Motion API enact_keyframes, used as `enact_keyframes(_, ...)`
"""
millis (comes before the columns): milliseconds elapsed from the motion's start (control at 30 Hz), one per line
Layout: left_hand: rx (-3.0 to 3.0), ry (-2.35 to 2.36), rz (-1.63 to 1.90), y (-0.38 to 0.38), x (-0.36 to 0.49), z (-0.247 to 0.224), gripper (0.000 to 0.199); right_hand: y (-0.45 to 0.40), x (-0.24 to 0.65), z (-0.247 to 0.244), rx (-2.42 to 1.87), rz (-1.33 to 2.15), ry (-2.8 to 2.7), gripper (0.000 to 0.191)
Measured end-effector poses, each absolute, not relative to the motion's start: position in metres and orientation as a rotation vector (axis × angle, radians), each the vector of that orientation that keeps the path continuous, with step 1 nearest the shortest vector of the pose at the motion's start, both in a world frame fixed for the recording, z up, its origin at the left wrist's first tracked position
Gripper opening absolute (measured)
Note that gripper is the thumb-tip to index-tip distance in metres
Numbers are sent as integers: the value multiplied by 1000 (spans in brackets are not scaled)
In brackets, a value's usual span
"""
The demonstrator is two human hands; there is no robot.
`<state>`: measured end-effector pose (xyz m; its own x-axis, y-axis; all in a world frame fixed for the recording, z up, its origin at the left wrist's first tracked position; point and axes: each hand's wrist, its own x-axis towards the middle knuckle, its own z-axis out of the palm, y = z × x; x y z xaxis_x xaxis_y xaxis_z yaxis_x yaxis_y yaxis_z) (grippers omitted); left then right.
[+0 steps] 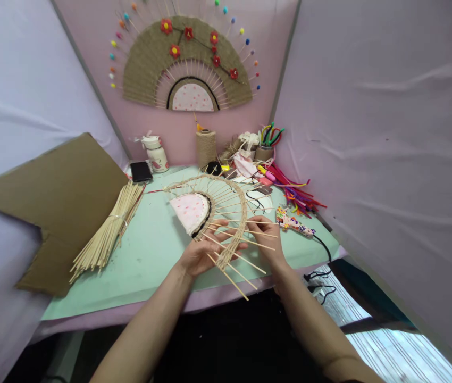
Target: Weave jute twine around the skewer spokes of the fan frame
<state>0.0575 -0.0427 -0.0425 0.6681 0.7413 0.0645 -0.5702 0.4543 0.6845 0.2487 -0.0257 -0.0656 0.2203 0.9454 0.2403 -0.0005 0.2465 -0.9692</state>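
While the left hand (199,256) holds it, the fan (194,210) lies partly above.

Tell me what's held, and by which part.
A fan: the left hand holds its lower spokes near the woven band's end; the right hand is at the band's outer edge, its exact grip hidden.

small fan (211,208) is mostly tan twine and pale sticks, with a light pink centre (191,209) dotted in darker pink, black trim (207,222) round it. big fan (142,69) on the wall's tan too, red flowers (175,51), some with yellow middles. table's (150,266) mint green, cardboard (66,197) plain brown, glue gun (294,224) white with a multicolour print, pipe cleaners (290,186) mostly red and purple, bottle (157,158) cream with reddish patches.
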Motion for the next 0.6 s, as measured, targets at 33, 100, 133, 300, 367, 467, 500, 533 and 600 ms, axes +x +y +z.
enact_keyframes(33, 741, 255, 821, -43, 57, -43, 51, -26, 249, -66, -1100, 879, -1141, 27)
enact_keyframes(100, 749, 252, 820, -43, 56, -43, 50, -27, 251, -65, -1113, 846, -1140, 27)
enact_keyframes(133, 752, 252, 818, -42, 56, -44, 49, -28, 253, -64, -1133, 817, -1137, 28)
enact_keyframes(300, 764, 234, 801, -42, 54, -46, 50, -32, 263, -59, -1207, 652, -1092, 31)
enact_keyframes(367, 764, 230, 797, -42, 54, -46, 50, -33, 268, -56, -1207, 603, -1079, 31)
enact_keyframes(467, 765, 240, 798, -42, 55, -47, 51, -35, 277, -54, -1188, 523, -1083, 29)
enact_keyframes(500, 765, 246, 803, -41, 55, -47, 51, -36, 280, -53, -1172, 495, -1087, 28)
enact_keyframes(533, 764, 249, 810, -41, 55, -47, 52, -36, 285, -53, -1154, 474, -1093, 26)
enact_keyframes(600, 756, 251, 826, -40, 55, -47, 53, -37, 293, -53, -1118, 442, -1117, 23)
